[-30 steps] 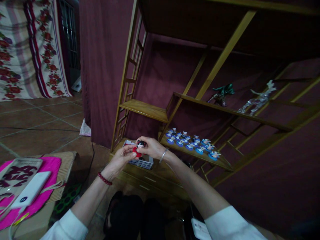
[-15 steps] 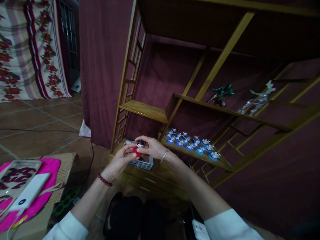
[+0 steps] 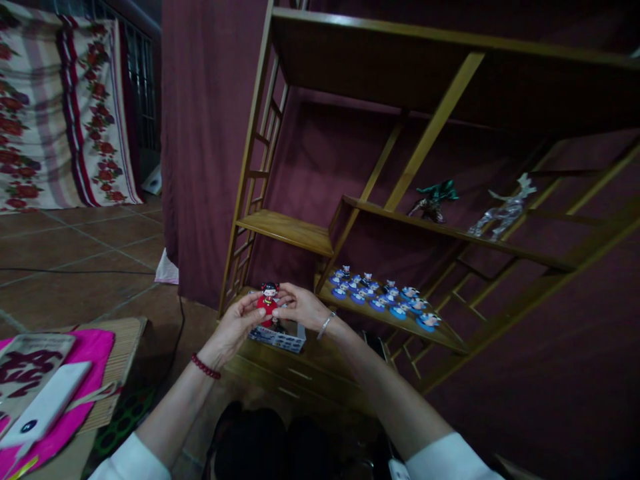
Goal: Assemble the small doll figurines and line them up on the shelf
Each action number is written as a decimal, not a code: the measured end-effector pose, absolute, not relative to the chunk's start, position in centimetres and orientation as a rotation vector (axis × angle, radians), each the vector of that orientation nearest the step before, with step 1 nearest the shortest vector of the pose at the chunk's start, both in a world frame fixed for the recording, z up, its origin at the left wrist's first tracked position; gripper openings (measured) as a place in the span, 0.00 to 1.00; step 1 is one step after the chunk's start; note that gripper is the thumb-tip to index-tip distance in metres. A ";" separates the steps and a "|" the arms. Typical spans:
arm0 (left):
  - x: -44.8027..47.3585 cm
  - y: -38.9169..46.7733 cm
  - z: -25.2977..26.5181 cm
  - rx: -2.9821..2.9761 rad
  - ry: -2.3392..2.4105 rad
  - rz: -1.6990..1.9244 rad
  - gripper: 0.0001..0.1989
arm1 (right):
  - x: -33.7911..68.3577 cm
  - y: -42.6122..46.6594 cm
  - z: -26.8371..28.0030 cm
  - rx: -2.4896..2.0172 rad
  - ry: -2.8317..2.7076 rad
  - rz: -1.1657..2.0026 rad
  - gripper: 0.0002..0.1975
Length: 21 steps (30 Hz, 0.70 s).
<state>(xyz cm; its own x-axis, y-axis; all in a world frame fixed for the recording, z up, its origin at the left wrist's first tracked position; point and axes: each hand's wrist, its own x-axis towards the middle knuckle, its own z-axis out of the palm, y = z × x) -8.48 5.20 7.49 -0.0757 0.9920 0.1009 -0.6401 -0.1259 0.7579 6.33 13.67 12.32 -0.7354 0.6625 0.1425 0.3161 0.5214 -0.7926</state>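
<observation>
Head view: near the box, left hand and right hand pinch the red figurine upright, probably steadying it.

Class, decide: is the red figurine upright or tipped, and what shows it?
Upright: the red figurine has its dark-haired head uppermost and red body below, held between left hand and right hand.

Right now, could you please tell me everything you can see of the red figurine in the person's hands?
The red figurine has black hair with red at both sides, a pale face and a red body with yellow detail in front. It looks smooth, perhaps plastic. It is roughly upright, front toward the camera, held between the left hand and right hand, over the patterned box. Fingers hide part of its body.
</observation>
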 end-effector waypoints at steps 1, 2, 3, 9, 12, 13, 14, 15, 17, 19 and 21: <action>-8.6 5.3 7.5 0.733 0.642 1.580 0.20 | 6.2 13.8 12.2 -0.798 -2.326 1.093 0.25; -8.7 5.3 7.6 0.731 0.646 1.586 0.20 | 6.1 13.9 12.0 -0.795 -2.321 1.089 0.25; -8.7 5.4 7.6 0.736 0.650 1.592 0.20 | 6.0 14.0 11.9 -0.791 -2.319 1.082 0.24; -9.3 6.0 7.9 0.794 0.646 1.611 0.20 | 5.0 14.1 11.9 -0.797 -2.294 1.060 0.22; -9.5 6.3 8.0 0.798 0.640 1.611 0.20 | 4.5 13.8 12.3 -0.806 -2.267 1.078 0.21; -9.5 6.4 8.1 0.798 0.643 1.609 0.20 | 4.4 13.8 12.5 -0.805 -2.260 1.087 0.21; -9.6 6.5 8.1 0.797 0.647 1.609 0.20 | 4.3 13.7 12.6 -0.803 -2.252 1.095 0.20; -9.7 6.6 8.2 0.797 0.649 1.610 0.20 | 4.2 13.8 12.7 -0.797 -2.244 1.108 0.20; -9.9 6.8 8.4 0.798 0.648 1.615 0.20 | 3.9 13.9 12.8 -0.782 -2.226 1.136 0.20; -10.1 7.0 8.6 0.806 0.645 1.620 0.20 | 3.7 14.1 12.9 -0.769 -2.213 1.160 0.20; -10.3 7.2 8.8 0.816 0.650 1.625 0.20 | 3.4 14.2 13.0 -0.764 -2.205 1.168 0.20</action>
